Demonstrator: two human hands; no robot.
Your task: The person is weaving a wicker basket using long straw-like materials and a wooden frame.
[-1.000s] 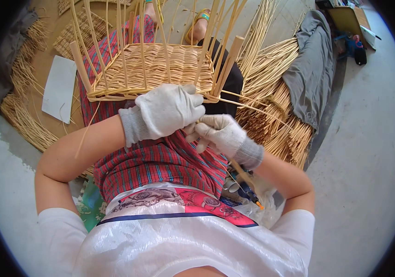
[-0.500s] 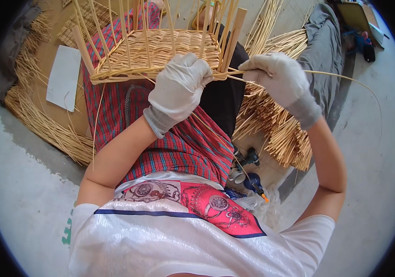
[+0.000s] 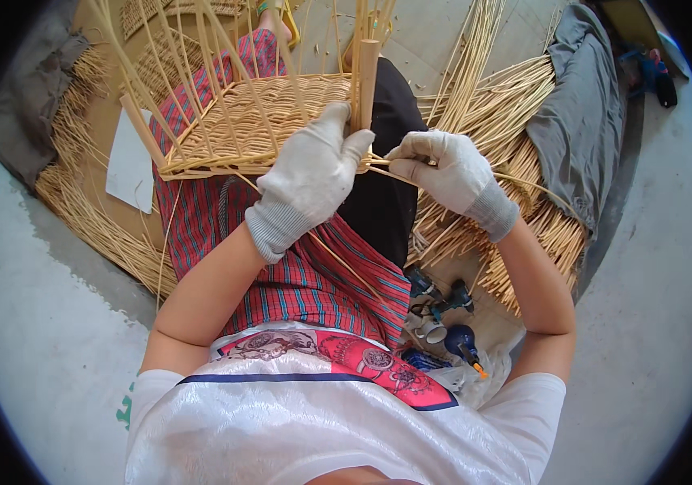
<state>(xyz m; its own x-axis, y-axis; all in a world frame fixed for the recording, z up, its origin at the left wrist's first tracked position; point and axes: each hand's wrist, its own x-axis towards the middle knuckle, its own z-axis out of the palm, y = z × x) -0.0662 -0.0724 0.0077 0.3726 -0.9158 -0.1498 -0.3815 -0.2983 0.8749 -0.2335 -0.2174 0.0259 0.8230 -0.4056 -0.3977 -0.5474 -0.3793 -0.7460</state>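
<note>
A half-woven wicker basket [image 3: 253, 117] rests across my lap, its thin upright stakes rising from a woven base. Thick wooden posts stand at its corners, among them the near right corner post [image 3: 368, 85]. My left hand [image 3: 307, 174], in a white knit glove, is closed around the basket's near edge beside that post, thumb toward the corner. Just right of the corner, my gloved right hand [image 3: 447, 168] pinches wicker strands [image 3: 380, 162] that run out from the basket. One loose strand [image 3: 346, 263] trails below my left hand over the red checked cloth [image 3: 297, 283].
Bundles of wicker rods [image 3: 516, 153] lie at the right, partly under a grey cloth [image 3: 580, 121]. More rods [image 3: 103, 234] curve along the left, near a white sheet [image 3: 129, 166]. Power drills [image 3: 447, 299] and a blue bottle with an orange tip [image 3: 465, 343] sit by my right side.
My right hand has come in toward the corner and a little down, still pinching strands. The basket's right end has turned, and its near edge sits lower in view.
</note>
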